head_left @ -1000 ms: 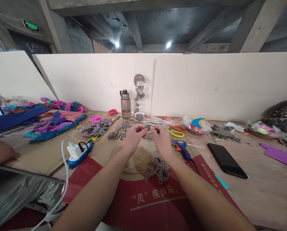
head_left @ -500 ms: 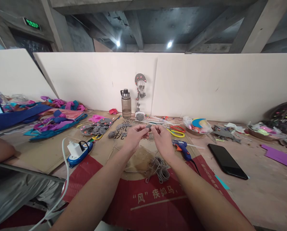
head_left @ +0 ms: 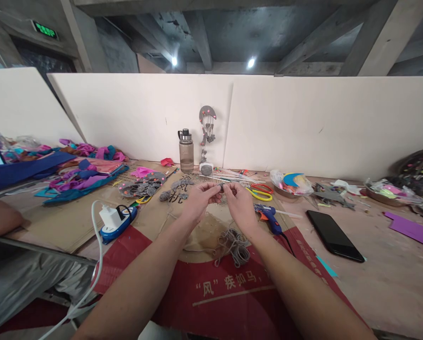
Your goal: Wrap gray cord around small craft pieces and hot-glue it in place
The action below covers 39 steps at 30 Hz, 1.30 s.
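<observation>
My left hand (head_left: 199, 200) and my right hand (head_left: 238, 203) meet above the cardboard, both closed in a pinch. Between their fingertips is a small dark grey felt-like piece (head_left: 221, 186), mostly covered by the fingers. Below my right hand lies a loose bundle of grey cord (head_left: 240, 252). A blue glue gun (head_left: 273, 222) rests just right of that hand, with yellow-handled scissors (head_left: 263, 195) and red-handled scissors (head_left: 261, 187) behind it. Several small grey pieces (head_left: 178, 187) sit beyond my left hand.
A red and tan cardboard sheet (head_left: 232, 311) covers the table before me. A water bottle (head_left: 186, 153) and a hanging grey ornament (head_left: 207, 115) stand at the back. To the right lies a black phone (head_left: 335, 236); to the left, a blue power strip (head_left: 117, 229) and another person's arm (head_left: 2, 215).
Both hands stay in nearly the same spot. My fingers have shifted slightly around the grey piece, and less of it shows. The view has tilted a little.
</observation>
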Motion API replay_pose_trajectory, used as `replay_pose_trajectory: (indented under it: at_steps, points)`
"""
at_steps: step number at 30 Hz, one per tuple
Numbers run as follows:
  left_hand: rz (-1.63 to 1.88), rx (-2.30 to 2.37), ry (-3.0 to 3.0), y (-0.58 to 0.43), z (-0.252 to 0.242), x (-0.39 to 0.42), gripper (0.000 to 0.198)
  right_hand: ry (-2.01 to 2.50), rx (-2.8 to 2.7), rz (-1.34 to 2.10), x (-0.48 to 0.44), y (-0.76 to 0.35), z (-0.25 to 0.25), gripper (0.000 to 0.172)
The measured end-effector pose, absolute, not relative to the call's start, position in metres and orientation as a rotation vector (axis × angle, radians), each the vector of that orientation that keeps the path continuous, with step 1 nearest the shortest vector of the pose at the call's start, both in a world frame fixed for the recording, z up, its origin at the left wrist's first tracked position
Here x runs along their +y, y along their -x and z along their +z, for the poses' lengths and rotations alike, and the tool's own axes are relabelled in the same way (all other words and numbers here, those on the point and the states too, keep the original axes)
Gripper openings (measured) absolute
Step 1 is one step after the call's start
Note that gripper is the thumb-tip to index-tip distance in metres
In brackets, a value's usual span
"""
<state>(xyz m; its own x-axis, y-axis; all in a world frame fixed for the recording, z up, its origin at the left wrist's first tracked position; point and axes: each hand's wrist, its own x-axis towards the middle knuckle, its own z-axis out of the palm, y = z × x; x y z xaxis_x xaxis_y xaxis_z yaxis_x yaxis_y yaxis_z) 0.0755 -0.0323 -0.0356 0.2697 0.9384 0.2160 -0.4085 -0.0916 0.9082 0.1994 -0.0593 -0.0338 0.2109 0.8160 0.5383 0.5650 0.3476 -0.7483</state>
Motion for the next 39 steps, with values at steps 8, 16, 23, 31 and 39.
replay_pose_trajectory:
  at_steps: [8,16,23,31,39]
  points:
    - [1.291,0.695,-1.153,-0.078,-0.038,-0.03,0.022,1.407,-1.457,0.277,-0.06,-0.196,-0.031,0.022]
    - [1.308,0.704,-1.234,-0.078,-0.04,-0.028,0.017,1.455,-1.446,0.269,-0.06,-0.195,-0.029,0.018]
    - [1.306,0.692,-1.322,-0.077,-0.043,-0.027,0.021,1.467,-1.465,0.253,-0.06,-0.197,-0.029,0.016]
    - [1.288,0.749,-1.417,-0.076,-0.045,-0.023,0.018,1.333,-1.487,0.363,-0.06,-0.203,-0.03,0.023]
    - [1.346,0.892,-1.485,-0.076,-0.041,-0.024,0.009,1.282,-1.522,0.513,-0.061,-0.206,-0.032,0.022]
